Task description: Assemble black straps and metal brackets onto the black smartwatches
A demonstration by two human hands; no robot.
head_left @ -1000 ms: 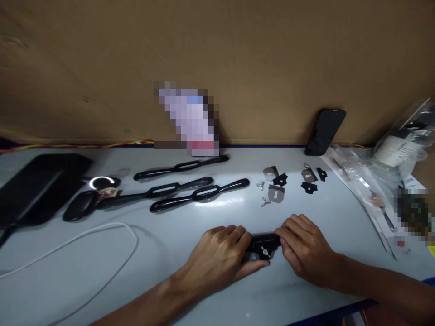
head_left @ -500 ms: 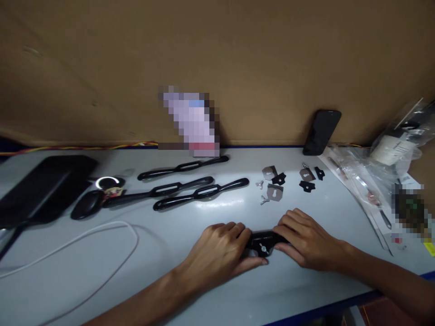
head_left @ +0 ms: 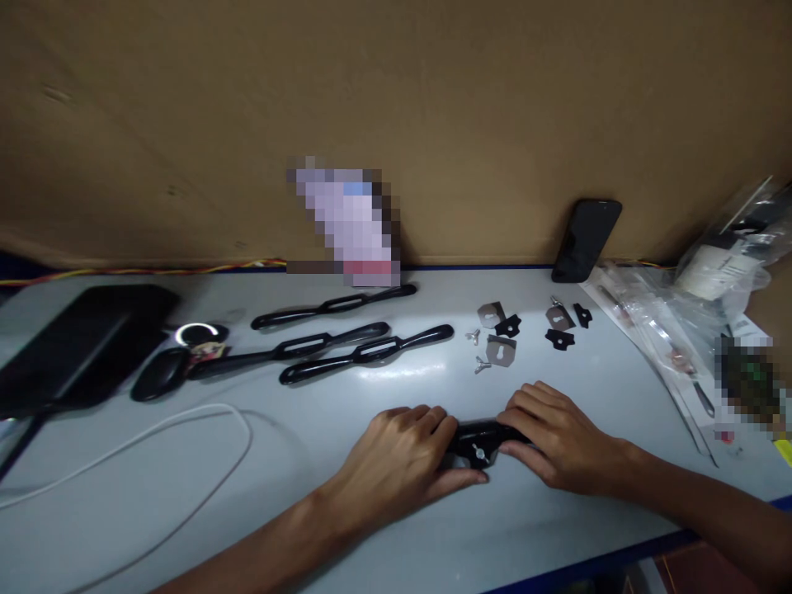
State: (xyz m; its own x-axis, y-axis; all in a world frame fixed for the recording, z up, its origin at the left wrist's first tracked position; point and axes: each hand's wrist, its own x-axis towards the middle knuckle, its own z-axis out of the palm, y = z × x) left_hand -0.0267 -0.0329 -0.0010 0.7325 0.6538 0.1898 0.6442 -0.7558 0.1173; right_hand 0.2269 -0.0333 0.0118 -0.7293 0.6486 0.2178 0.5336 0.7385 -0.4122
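Observation:
My left hand [head_left: 399, 458] and my right hand [head_left: 557, 437] both grip a black two-handled tool [head_left: 479, 440] lying on the pale table [head_left: 309, 511]. Only its middle, with a small silver wing screw, shows between my curled fingers. Three more black tools of the same shape lie further back: one [head_left: 334, 305] at the rear, one [head_left: 288, 350] in the middle, one [head_left: 366, 353] in front. To their right lie small metal plates [head_left: 501, 350], black clamp pieces [head_left: 560, 339] and wing screws [head_left: 483, 365].
A cardboard wall [head_left: 433, 107] closes the back. A black phone [head_left: 586, 239] leans on it. Clear plastic bags [head_left: 699, 289] lie at the right. At the left are a black case [head_left: 80, 346], a black mouse-like object [head_left: 157, 375] and a white cable [head_left: 148, 433].
The view shifted slightly a second ago; my right hand flattened a little over the tool's right handle. In the last half second nothing visibly moved.

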